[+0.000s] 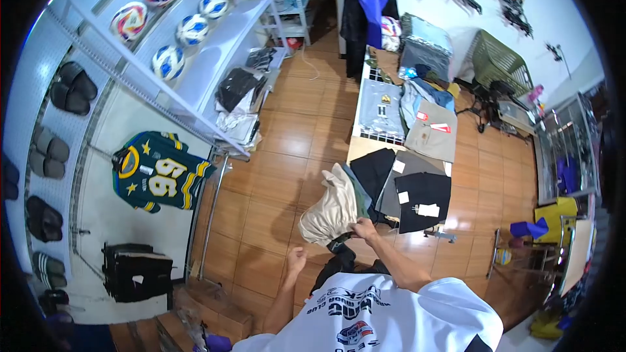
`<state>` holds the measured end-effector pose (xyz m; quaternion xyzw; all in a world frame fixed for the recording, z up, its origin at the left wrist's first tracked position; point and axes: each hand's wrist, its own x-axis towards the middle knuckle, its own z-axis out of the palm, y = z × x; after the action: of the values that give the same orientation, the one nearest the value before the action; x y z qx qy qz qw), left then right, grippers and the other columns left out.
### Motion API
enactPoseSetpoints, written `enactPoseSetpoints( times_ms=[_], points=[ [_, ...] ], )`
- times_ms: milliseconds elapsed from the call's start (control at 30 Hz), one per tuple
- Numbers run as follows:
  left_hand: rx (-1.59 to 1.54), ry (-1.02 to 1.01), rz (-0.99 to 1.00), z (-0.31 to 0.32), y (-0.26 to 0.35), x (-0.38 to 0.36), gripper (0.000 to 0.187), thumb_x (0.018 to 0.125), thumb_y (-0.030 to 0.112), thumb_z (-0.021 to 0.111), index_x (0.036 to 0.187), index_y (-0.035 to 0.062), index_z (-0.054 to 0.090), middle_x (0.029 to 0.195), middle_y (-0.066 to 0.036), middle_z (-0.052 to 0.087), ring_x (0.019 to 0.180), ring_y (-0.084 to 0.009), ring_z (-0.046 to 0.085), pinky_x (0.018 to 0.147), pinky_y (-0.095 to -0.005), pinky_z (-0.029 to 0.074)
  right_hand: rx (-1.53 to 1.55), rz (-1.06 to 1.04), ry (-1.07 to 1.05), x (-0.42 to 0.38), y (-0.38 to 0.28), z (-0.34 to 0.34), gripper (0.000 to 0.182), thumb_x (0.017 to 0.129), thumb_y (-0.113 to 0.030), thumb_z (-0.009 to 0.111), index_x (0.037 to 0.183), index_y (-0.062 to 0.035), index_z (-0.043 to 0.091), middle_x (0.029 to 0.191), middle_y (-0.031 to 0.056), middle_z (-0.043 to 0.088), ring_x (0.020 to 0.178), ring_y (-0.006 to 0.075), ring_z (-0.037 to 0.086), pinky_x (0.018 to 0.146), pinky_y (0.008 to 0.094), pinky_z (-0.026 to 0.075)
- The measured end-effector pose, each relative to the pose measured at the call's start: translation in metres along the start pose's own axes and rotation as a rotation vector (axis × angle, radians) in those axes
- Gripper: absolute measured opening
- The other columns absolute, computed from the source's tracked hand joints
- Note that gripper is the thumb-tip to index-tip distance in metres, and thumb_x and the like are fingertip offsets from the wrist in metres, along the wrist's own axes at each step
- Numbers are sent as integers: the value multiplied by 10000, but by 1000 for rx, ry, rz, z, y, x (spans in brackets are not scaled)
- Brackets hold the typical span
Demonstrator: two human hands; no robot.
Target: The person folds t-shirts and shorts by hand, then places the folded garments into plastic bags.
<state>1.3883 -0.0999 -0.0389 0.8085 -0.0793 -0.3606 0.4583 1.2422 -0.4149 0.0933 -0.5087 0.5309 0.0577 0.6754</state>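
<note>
My right hand [364, 228] grips the gathered edge of a beige elastic-waist garment [331, 207], which looks like shorts or trousers. The cloth hangs bunched beside the near left corner of the table. My left hand [297, 259] is curled closed to the left of the garment, apart from it, with nothing visible in it. A dark green garment [360, 197] shows just behind the beige cloth. Close to my right hand, black trousers [424, 201] with white tags and grey trousers [391, 189] lie folded on the table.
Farther up the table [358, 150] lie tagged khaki trousers [432, 132] and bagged clothes [381, 107]. A shelf [222, 32] with several footballs stands at left, above a green jersey [163, 173]. Cardboard boxes [215, 309] sit at lower left; a green basket [499, 62] stands at back right.
</note>
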Motion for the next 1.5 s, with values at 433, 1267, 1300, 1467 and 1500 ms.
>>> enactPoseSetpoints(
  times_ms=[433,1267,1300,1467,1500],
  points=[
    [272,184,595,160,237,-93,916,650,428,931,1237,-55,420,1150,-242,491,1140,-413,494,1016,-495,406,657,-321,6,-146,-78,-81,299,898,-100,748,1105,-88,532,843,7,617,728,96,626,662,275,572],
    [64,-890,1315,502,405,-376,387,734,-103,509,1073,-38,684,1022,-211,652,992,-401,636,920,-424,503,1100,-1085,1054,-485,149,-388,133,963,-100,683,1090,-67,668,894,-22,678,817,63,643,761,250,556],
    [53,-909,1310,512,418,-385,369,746,-115,504,1041,-26,707,1023,-203,660,990,-384,648,907,-418,510,1107,-1071,1097,-494,158,-396,130,965,-101,680,1090,-69,669,898,-20,680,828,60,642,758,250,555],
    [61,-1107,1339,589,470,-404,267,838,-60,640,1082,-6,734,1020,-157,658,974,-253,669,843,-325,531,1153,-1031,1300,-526,189,-444,147,962,-104,690,1100,-53,683,915,-13,700,786,42,632,746,219,542],
    [79,-1135,1337,604,482,-413,250,833,-42,669,1072,-5,732,1005,-155,660,940,-238,681,806,-317,540,1164,-1034,1334,-529,195,-455,153,953,-97,701,1095,-41,686,923,-6,702,793,43,635,734,207,541]
  ],
)
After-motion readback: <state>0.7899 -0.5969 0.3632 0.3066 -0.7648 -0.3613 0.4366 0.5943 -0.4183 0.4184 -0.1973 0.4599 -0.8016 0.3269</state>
